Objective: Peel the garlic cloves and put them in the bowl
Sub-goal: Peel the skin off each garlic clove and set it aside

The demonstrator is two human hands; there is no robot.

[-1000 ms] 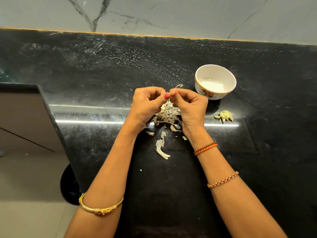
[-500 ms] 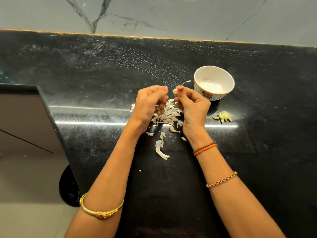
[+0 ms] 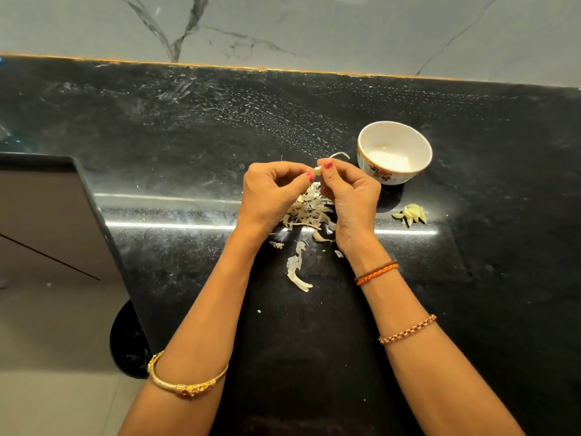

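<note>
Fingers: both sets curled; left thumb tip [image 3: 310,176] and right thumb tip [image 3: 328,166] pinch one small garlic clove [image 3: 318,170] between them.
Left hand [image 3: 272,191]: grips the clove's near-left end; remaining fingers folded into the palm.
Right hand [image 3: 352,196]: grips the far-right end; a curl of skin [image 3: 341,155] trails off beyond its fingertips toward the bowl.
Clove position: held in the air above the worktop's middle, over the heap of peels [image 3: 309,209]. Clove too small to tell how much skin is left on it.
Clove axis: cannot tell with certainty; seems to run left-right between the two thumbs.
Key relation: bowl [image 3: 394,152] lies to the right and slightly toward the worktop's back edge, just beside the right hand. Right hand is the nearer one for the drop.
Bowl contents: pale inside; cloves not distinguishable.
Other garlic: small cluster of cloves [image 3: 412,214] on the worktop, right of the right hand, on the near side of the bowl.
Stray peel [image 3: 297,272]: lies on the worktop toward its front edge, between the forearms.
Judged step: stripping skin; transfer not yet made.
</note>
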